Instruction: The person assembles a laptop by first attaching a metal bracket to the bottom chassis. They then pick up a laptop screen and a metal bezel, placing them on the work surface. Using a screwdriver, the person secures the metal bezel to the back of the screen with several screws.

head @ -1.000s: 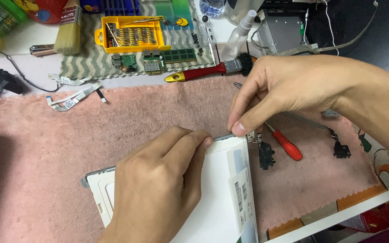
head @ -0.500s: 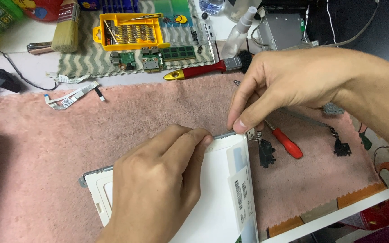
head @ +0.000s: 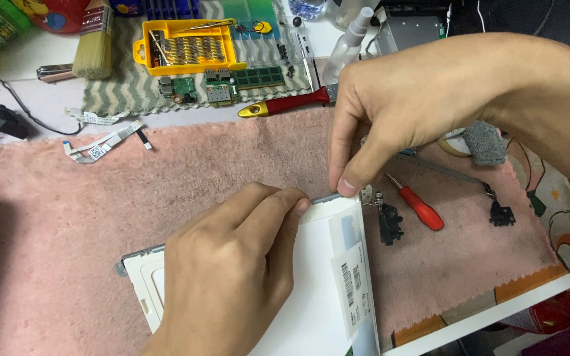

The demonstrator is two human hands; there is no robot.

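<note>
1. A white counter [head: 28,69] carries a pink towel [head: 186,171] spread across most of the view; its near right edge shows an orange band.
2. Behind the towel lies a grey zigzag cloth [head: 113,92] with a yellow bit case [head: 189,46], two small green circuit boards [head: 196,89] and a green memory stick [head: 258,77].
3. A flat paintbrush [head: 94,43] lies at the back left, and a red-handled screwdriver [head: 285,105] rests at the towel's far edge.
4. A white flat cable [head: 103,142] sits at the upper left of the towel.
5. A white display panel [head: 324,290] lies flat on the towel at the near middle, with a sticker strip along its right side.
6. The left hand [head: 232,270] rests on the panel, its grip narrow, fingertips [head: 298,204] pressed against the panel's far edge.
7. The right hand [head: 397,112] reaches down from the right, grip pinched narrow on the thin metal strip [head: 326,197] at the panel's far right corner.
8. Just right of that corner lie a black hinge [head: 388,221] and a small red screwdriver [head: 420,206]; a second black hinge bracket [head: 499,212] lies further right.
</note>
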